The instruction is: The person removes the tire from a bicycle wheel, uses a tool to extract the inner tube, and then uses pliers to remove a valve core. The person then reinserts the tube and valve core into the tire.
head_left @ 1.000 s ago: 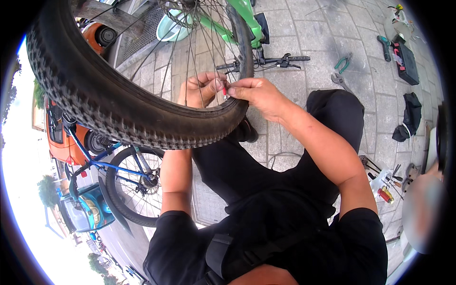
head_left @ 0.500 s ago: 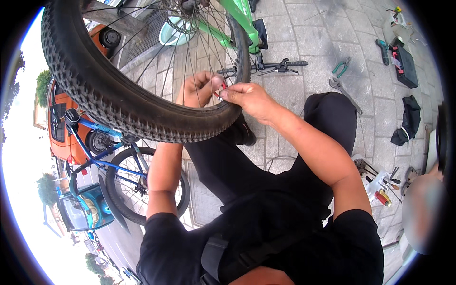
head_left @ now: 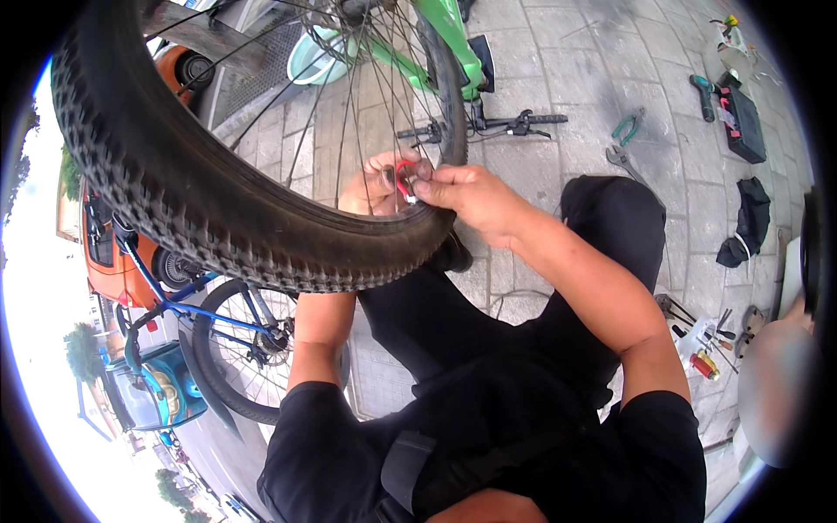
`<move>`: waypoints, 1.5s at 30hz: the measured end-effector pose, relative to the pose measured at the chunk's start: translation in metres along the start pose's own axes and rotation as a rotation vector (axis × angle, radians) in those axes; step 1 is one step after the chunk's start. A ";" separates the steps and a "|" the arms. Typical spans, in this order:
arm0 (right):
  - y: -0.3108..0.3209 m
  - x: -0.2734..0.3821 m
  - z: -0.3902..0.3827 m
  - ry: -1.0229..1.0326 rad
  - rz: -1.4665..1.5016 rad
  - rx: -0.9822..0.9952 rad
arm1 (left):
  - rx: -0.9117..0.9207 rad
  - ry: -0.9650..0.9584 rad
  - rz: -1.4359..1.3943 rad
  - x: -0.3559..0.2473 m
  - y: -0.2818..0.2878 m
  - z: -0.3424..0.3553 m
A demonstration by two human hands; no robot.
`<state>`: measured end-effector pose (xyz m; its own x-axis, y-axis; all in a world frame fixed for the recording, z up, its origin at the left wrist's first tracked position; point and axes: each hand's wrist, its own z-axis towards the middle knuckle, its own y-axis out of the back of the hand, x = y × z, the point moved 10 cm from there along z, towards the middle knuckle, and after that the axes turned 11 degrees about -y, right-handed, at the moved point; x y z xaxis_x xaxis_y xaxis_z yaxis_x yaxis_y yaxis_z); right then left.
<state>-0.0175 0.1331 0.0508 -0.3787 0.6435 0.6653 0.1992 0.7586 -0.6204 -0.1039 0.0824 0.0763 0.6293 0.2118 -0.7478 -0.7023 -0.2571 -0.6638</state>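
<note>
A bicycle wheel with a knobby black tire [head_left: 253, 235] fills the upper left, set in a green bike frame [head_left: 453, 44]. At the inner edge of its rim a small red spoke wrench [head_left: 402, 177] sits by a spoke's end. My left hand [head_left: 370, 187] reaches behind the tire and is closed on the spoke wrench, its fingers partly hidden by spokes. From the right side my right hand [head_left: 475, 196] pinches at the same wrench with thumb and forefinger.
On the paving to the right lie green-handled pliers [head_left: 626, 128], an adjustable wrench [head_left: 626, 161], a power drill [head_left: 703, 96], a black case [head_left: 741, 122] and a black cloth bundle [head_left: 748, 222]. A blue bicycle [head_left: 205, 314] stands left. Handlebars [head_left: 523, 124] rest on the ground beyond the wheel.
The wheel appears lower and further left in view. Both hands have shifted slightly down with it, and more of the red wrench's curved body shows between the fingers.
</note>
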 end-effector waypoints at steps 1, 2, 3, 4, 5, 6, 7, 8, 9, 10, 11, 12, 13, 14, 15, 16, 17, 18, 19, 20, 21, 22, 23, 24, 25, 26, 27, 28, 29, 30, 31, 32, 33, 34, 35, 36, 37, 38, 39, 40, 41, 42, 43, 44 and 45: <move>0.005 0.001 0.001 0.000 0.015 -0.012 | 0.011 0.062 0.066 0.000 0.009 0.004; 0.010 0.001 0.001 -0.002 0.029 -0.023 | 0.015 0.123 0.124 0.002 0.017 0.002; 0.012 0.003 0.001 -0.006 0.039 -0.018 | -0.012 0.119 0.196 0.000 0.021 0.001; 0.014 0.004 -0.001 -0.012 0.049 -0.011 | -0.040 0.114 0.267 -0.003 0.022 0.001; 0.019 0.005 -0.003 -0.009 0.061 -0.018 | -0.054 0.116 0.336 -0.004 0.019 0.005; 0.023 0.007 -0.004 -0.003 0.047 -0.040 | -0.090 0.118 0.455 -0.016 0.000 0.007; 0.027 0.008 -0.005 0.003 0.032 -0.064 | -0.121 0.126 0.538 -0.022 -0.006 0.008; 0.029 0.010 -0.005 0.015 0.019 -0.084 | -0.150 0.134 0.628 -0.028 -0.010 0.008; 0.028 0.011 -0.005 0.031 0.031 -0.076 | -0.178 0.142 0.718 -0.033 -0.012 0.008; 0.027 0.012 -0.005 0.047 0.045 -0.068 | -0.204 0.161 0.784 -0.036 -0.013 0.006; 0.026 0.014 -0.005 0.066 0.060 -0.060 | -0.219 0.194 0.872 -0.040 -0.017 0.007; 0.026 0.013 -0.002 0.078 0.064 -0.064 | -0.234 0.227 0.959 -0.044 -0.022 0.007; 0.027 0.010 0.003 0.091 0.069 -0.069 | -0.249 0.260 1.047 -0.046 -0.024 0.007; 0.026 0.008 0.005 0.098 0.074 -0.068 | -0.250 0.212 1.050 -0.047 -0.022 0.007; 0.025 0.008 0.005 0.103 0.061 -0.063 | -0.252 0.164 1.052 -0.046 -0.016 0.008; 0.022 0.008 0.005 0.107 0.048 -0.057 | -0.255 0.117 1.054 -0.047 -0.014 0.008; 0.021 0.007 0.005 0.109 0.034 -0.052 | -0.264 0.117 1.146 -0.049 -0.016 0.008; 0.021 0.007 0.006 0.115 0.013 -0.050 | -0.273 0.118 1.237 -0.053 -0.021 0.009; 0.021 0.007 0.008 0.119 -0.007 -0.048 | -0.283 0.120 1.329 -0.057 -0.022 0.008; 0.023 0.007 0.009 0.124 -0.025 -0.053 | -0.298 0.117 1.383 -0.057 -0.018 0.009; 0.025 0.006 0.008 0.138 -0.011 -0.034 | -0.319 0.174 1.407 -0.054 -0.020 0.008; 0.028 0.010 0.007 0.153 0.003 -0.017 | -0.262 0.142 1.426 -0.053 -0.023 0.015; 0.026 0.023 0.004 0.182 0.002 0.007 | -0.209 0.087 1.451 -0.060 -0.030 0.025; 0.024 0.027 -0.001 0.193 0.012 -0.026 | -0.182 0.066 1.445 -0.059 -0.040 0.027; 0.023 0.014 -0.001 0.213 -0.009 -0.046 | -0.194 0.118 1.376 -0.054 -0.039 0.020; 0.026 0.024 -0.004 0.286 -0.116 -0.100 | -0.192 0.145 1.317 -0.054 -0.044 0.021; 0.022 0.027 -0.007 0.345 -0.220 -0.144 | -0.205 0.181 1.255 -0.053 -0.042 0.016; 0.021 0.037 -0.012 0.456 -0.223 -0.215 | -0.251 0.271 1.302 -0.057 -0.020 0.015; 0.024 0.041 -0.008 0.472 -0.175 -0.267 | -0.277 0.155 1.158 -0.053 -0.007 0.014; 0.027 0.044 -0.003 0.486 -0.123 -0.315 | -0.302 0.046 1.014 -0.047 0.009 0.013; 0.036 0.048 0.000 0.501 -0.077 -0.371 | -0.316 -0.065 0.860 -0.044 0.019 0.017; 0.039 0.055 0.000 0.534 -0.047 -0.396 | -0.243 -0.074 0.795 -0.036 0.014 0.020; 0.041 0.058 -0.002 0.553 -0.029 -0.406 | -0.217 -0.092 0.710 -0.031 0.010 0.022; 0.043 0.062 -0.004 0.573 -0.011 -0.414 | -0.191 -0.109 0.624 -0.025 0.005 0.025; 0.044 0.070 -0.010 0.592 0.007 -0.423 | -0.166 -0.126 0.539 -0.020 -0.002 0.029; 0.039 0.073 -0.018 0.565 0.133 -0.366 | -0.127 -0.119 0.506 -0.016 -0.009 0.033; 0.048 0.072 -0.019 0.550 0.103 -0.425 | -0.115 -0.127 0.475 -0.012 -0.007 0.037; 0.055 0.074 -0.024 0.533 0.067 -0.475 | -0.111 -0.143 0.445 -0.009 -0.003 0.038; 0.060 0.076 -0.029 0.516 0.030 -0.525 | -0.106 -0.159 0.414 -0.008 0.002 0.039; 0.064 0.075 -0.033 0.475 0.056 -0.541 | -0.108 -0.148 0.415 -0.007 0.008 0.039; 0.066 0.074 -0.037 0.442 0.037 -0.551 | -0.115 -0.150 0.410 -0.006 0.012 0.040; 0.069 0.073 -0.041 0.410 0.017 -0.562 | -0.122 -0.153 0.404 -0.005 0.015 0.040; 0.073 0.072 -0.042 0.377 -0.002 -0.572 | -0.130 -0.155 0.399 -0.004 0.017 0.041; 0.075 0.070 -0.040 0.386 0.015 -0.554 | -0.144 -0.162 0.400 -0.005 0.019 0.041; 0.077 0.070 -0.041 0.391 0.027 -0.556 | -0.159 -0.169 0.401 -0.005 0.020 0.041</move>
<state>0.0082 0.2405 0.0667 -0.0331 0.5731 0.8188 0.6784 0.6145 -0.4026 -0.1350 0.1149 0.0666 0.2457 0.2136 -0.9455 -0.8114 -0.4884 -0.3211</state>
